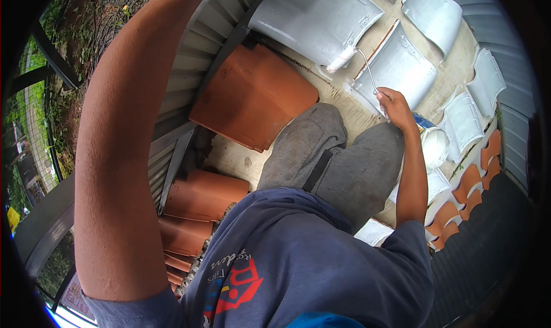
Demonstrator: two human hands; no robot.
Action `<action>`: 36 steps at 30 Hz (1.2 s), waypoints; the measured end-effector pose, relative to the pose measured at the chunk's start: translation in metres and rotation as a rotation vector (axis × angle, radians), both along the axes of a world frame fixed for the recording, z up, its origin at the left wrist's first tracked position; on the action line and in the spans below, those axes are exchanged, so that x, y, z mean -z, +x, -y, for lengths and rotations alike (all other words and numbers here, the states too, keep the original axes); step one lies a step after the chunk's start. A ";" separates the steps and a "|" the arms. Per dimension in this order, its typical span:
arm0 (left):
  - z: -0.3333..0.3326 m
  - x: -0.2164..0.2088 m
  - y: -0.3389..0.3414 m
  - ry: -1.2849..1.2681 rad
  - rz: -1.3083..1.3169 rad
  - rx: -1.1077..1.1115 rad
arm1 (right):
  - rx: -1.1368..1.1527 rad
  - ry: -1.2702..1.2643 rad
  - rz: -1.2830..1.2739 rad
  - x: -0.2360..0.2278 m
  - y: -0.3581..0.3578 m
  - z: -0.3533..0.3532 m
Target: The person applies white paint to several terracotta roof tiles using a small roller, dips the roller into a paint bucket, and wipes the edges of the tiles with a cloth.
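My right hand (395, 105) is closed around the grip of a small paint roller (342, 59). The roller's thin wire frame bends away from my fingers. Its white-coated sleeve rests at the lower corner of a large curved roof tile (313, 21) covered in pale grey-white paint. Just beyond my hand lies another painted tile (397, 67) with a bare reddish edge. My left arm reaches up along the left side, and its hand is cut off by the upper edge. An unpainted terracotta tile (255, 95) lies to the left of my knees.
A paint bucket (435, 147) with white inside stands right of my right knee. More painted tiles (462, 124) lie at the right, beside a row of terracotta tiles (470, 181). Unpainted tiles (206, 196) are stacked at the left. Corrugated metal sheeting (195, 47) borders the left side.
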State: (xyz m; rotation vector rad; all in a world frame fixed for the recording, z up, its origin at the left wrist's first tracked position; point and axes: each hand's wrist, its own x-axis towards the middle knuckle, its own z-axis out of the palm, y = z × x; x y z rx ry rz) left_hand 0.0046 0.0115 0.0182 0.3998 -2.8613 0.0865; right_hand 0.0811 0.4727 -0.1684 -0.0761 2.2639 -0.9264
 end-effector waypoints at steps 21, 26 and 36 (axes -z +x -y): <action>-0.004 -0.002 0.004 -0.050 0.017 0.030 | -0.296 -0.136 0.006 0.012 -0.089 0.194; -0.007 -0.008 0.007 0.026 0.002 0.026 | -0.217 -0.174 0.125 0.022 -0.080 0.079; -0.011 -0.009 0.008 0.034 -0.024 0.014 | -0.139 -0.118 0.403 0.005 -0.087 -0.034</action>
